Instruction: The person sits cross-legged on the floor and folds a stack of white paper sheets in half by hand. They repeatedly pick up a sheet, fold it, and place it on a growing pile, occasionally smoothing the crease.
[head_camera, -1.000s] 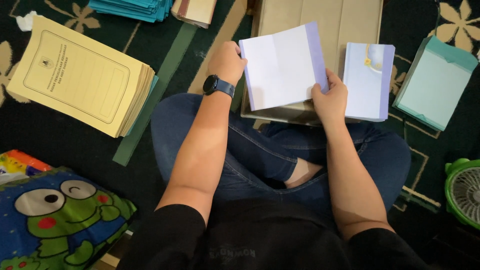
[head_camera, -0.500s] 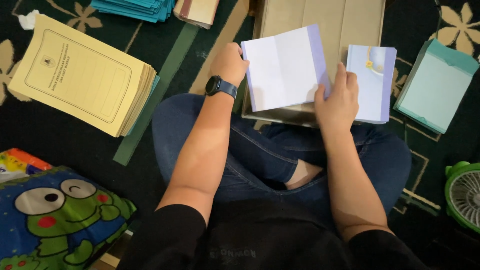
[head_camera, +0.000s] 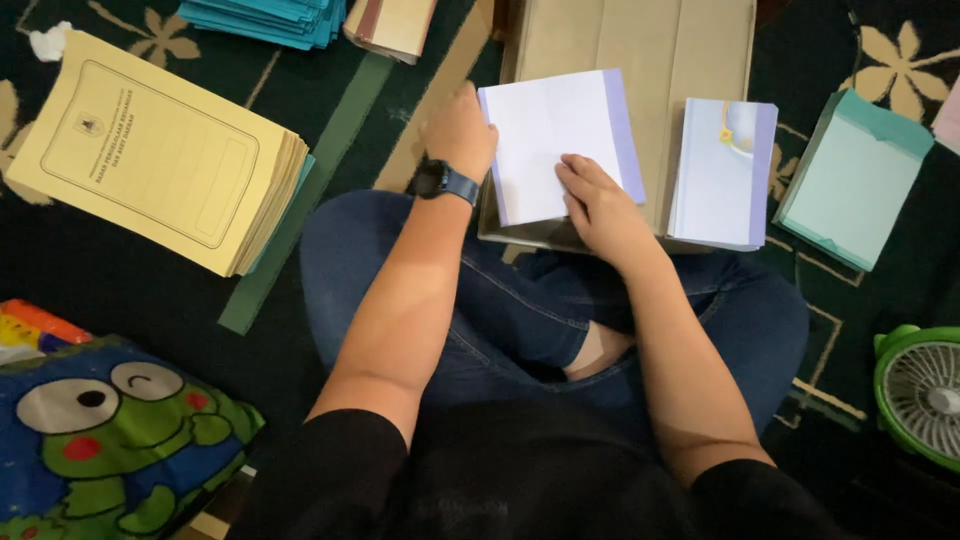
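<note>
- Sitting cross-legged, the person works over a cardboard board (head_camera: 640, 40) at the knees.
- Right hand (head_camera: 600, 205) lies open, fingers flat on the white card (head_camera: 550, 140).
- Left hand (head_camera: 460, 130) pinches the card's left edge.
- Card looks light, thin and bendable; best held by its edges.
- Card stack (head_camera: 722, 170) sits just right.

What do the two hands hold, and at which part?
The white sheet with a lilac edge: left hand at its left edge, right hand pressing its lower middle.
</note>
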